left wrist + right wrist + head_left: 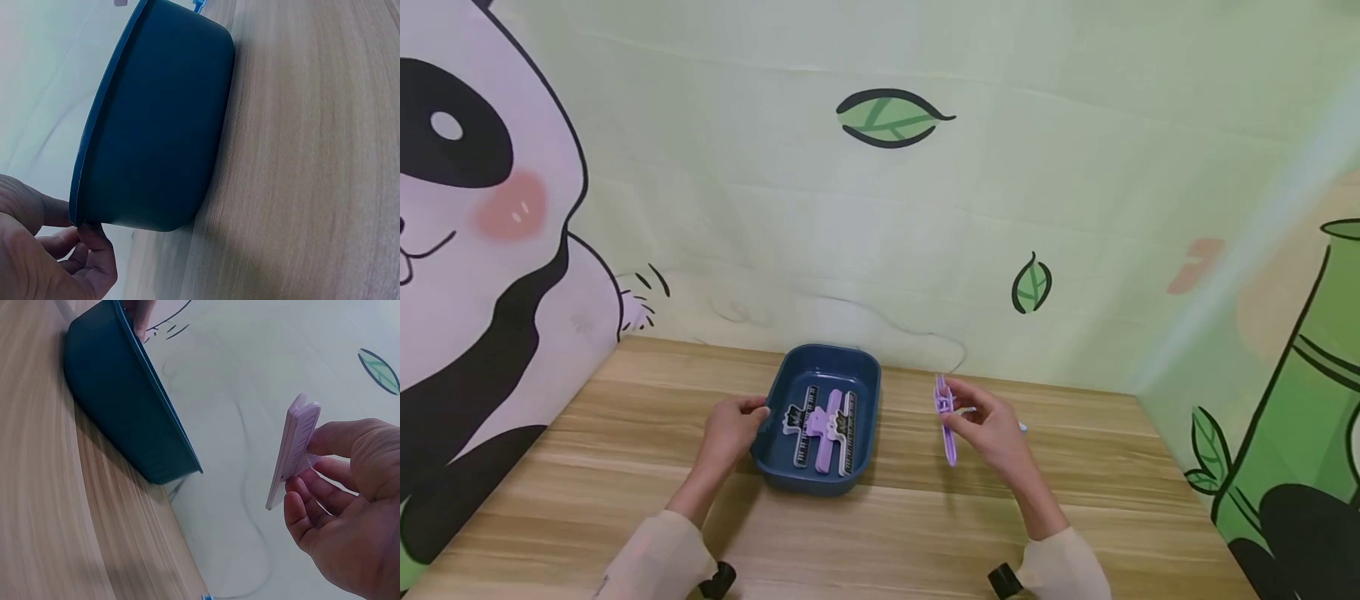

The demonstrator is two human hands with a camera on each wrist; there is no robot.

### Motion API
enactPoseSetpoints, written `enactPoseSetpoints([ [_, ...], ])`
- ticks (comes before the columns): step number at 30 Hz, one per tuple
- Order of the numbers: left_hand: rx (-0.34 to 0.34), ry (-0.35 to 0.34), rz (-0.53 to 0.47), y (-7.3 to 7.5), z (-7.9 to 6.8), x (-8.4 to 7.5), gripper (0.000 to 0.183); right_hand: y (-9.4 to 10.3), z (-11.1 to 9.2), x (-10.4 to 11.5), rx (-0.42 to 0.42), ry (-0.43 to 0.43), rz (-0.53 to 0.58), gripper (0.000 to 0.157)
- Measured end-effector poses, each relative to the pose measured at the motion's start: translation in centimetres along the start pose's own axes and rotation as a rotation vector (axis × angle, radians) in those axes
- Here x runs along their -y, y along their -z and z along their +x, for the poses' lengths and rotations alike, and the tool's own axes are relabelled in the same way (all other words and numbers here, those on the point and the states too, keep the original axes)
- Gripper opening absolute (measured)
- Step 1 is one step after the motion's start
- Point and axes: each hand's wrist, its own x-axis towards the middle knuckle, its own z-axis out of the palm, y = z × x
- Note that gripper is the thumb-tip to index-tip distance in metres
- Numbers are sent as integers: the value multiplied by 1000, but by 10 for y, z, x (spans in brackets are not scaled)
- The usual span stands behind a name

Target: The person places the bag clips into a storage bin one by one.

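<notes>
A dark blue plastic basin (814,486) stands on the wooden table, its rim pinched on the left side by my left hand (733,437). The left wrist view shows thumb and fingers of that hand (50,256) at the basin's edge (150,125). Inside lie a black clip (802,437), a purple clip (824,454) and a white-and-black clip (847,442). My right hand (992,429) pinches another purple clip (950,446) between thumb and fingers, to the right of the basin. In the right wrist view this clip (292,453) is held above the table.
A pale blue item (1022,427) lies mostly hidden behind my right hand. Around the wooden tabletop (880,550) hangs a green printed cloth (737,208) with a panda and leaves. A thin dark line (958,354) shows at the back edge.
</notes>
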Motion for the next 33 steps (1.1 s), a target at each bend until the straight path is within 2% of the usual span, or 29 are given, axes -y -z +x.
enactPoseSetpoints([
  [12,-6,20,-13,0,0,-1,30,-28,12,8,31,1,7,48],
  [24,-26,-16,-20,-1,3,5,27,-55,24,11,65,16,5,49],
  [33,-25,-13,-19,1,-1,1,28,-72,30,15,94,36,47,48],
])
